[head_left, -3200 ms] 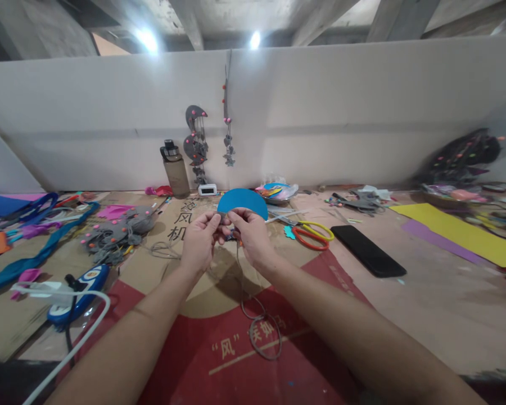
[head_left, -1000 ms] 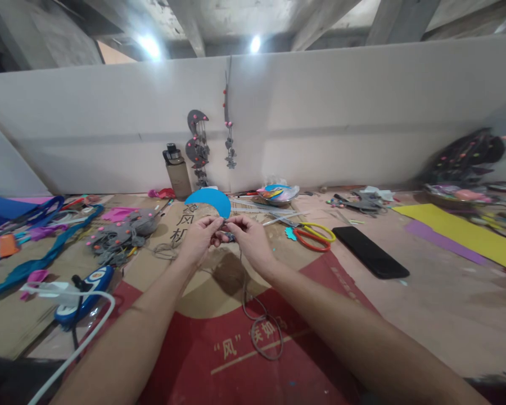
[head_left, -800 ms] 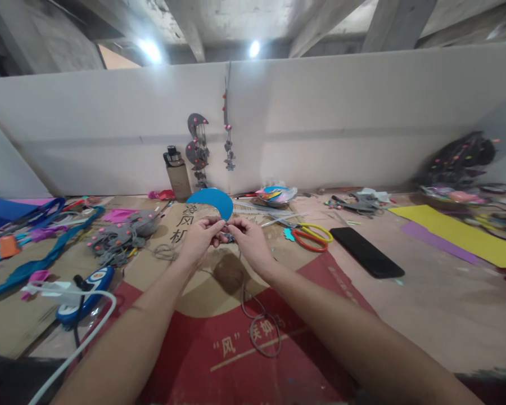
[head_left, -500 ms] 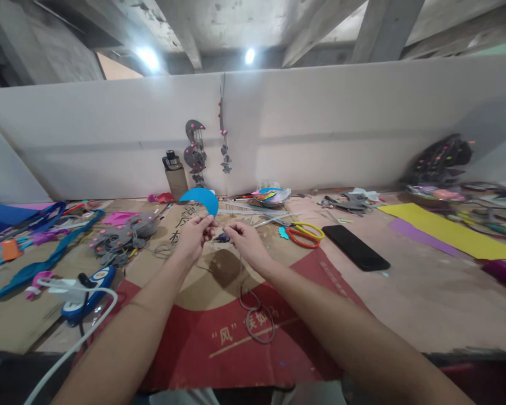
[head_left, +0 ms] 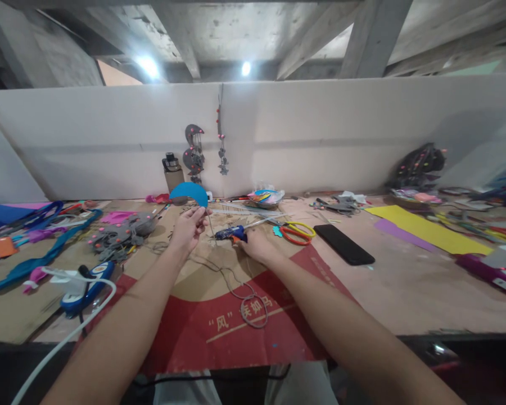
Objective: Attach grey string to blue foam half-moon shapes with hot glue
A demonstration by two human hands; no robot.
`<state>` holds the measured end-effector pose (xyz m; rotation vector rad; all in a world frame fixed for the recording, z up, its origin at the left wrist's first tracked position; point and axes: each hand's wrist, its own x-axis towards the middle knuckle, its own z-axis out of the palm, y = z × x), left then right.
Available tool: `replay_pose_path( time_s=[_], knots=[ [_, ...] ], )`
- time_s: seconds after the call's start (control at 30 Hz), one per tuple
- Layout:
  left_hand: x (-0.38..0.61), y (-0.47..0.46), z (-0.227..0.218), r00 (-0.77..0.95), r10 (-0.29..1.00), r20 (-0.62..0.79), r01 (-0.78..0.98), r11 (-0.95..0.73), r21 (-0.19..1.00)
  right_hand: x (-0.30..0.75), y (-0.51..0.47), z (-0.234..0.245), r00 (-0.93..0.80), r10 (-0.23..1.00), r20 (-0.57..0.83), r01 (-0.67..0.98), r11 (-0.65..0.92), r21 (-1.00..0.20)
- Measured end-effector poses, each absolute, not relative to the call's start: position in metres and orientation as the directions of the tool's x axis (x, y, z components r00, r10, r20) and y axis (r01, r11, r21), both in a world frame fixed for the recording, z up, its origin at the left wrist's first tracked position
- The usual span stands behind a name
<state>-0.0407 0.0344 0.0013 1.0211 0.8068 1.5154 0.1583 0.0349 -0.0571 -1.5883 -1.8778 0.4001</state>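
My left hand (head_left: 190, 228) pinches one tip of a blue crescent-shaped piece (head_left: 189, 192), held up above the mat. A thin grey cord (head_left: 224, 271) hangs from near those fingers and trails in loops over the red part of the mat. My right hand (head_left: 255, 243) is closed around a blue glue gun (head_left: 231, 233) with an orange trigger; its nozzle points left, toward the cord. Most of the right fingers are hidden behind the hand. Close by on the right lie scissors (head_left: 297, 232) with yellow and orange handles.
A black phone (head_left: 344, 244) lies right of the scissors. Yellow sheet (head_left: 430, 229) is farther right. On the left are grey felt pieces with pink beads (head_left: 124, 233) and a blue power strip (head_left: 86, 289) with a white cable. A bottle (head_left: 174, 173) stands at the back wall.
My right hand has left the cord near the left fingers and taken hold of the glue gun. The cord has dropped onto the mat. The crescent has shifted slightly left.
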Motion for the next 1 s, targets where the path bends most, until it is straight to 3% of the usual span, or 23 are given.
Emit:
replay_pose_path(
  time_s=[0.2, 0.33, 0.57, 0.67, 0.77, 1.0],
  knots=[
    [-0.034, 0.032, -0.003, -0.044, 0.971, 0.236, -0.29, -0.239, 0.927, 0.149, 0.036, -0.053, -0.086, 0.982, 0.167, 0.848, 0.16, -0.505],
    [-0.035, 0.033, -0.008, -0.061, 0.968, 0.243, -0.224, -0.25, 0.942, 0.155, 0.034, -0.045, 0.043, 0.963, 0.265, 0.805, 0.123, -0.58],
    [-0.035, 0.037, -0.014, -0.07, 0.969, 0.238, -0.19, -0.247, 0.95, 0.161, 0.032, -0.043, 0.139, 0.94, 0.312, 0.401, 0.235, -0.886],
    [-0.037, 0.039, -0.017, -0.089, 0.973, 0.215, -0.216, -0.23, 0.949, 0.156, 0.025, -0.037, 0.084, 0.934, 0.348, 0.183, 0.328, -0.927],
    [-0.04, 0.041, -0.022, -0.114, 0.978, 0.176, -0.221, -0.197, 0.955, 0.151, 0.017, -0.03, 0.036, 0.928, 0.37, 0.08, 0.366, -0.927],
    [-0.04, 0.044, -0.031, -0.101, 0.979, 0.179, -0.161, -0.194, 0.968, 0.149, 0.013, -0.031, 0.024, 0.917, 0.399, 0.225, 0.384, -0.896]
  ],
)
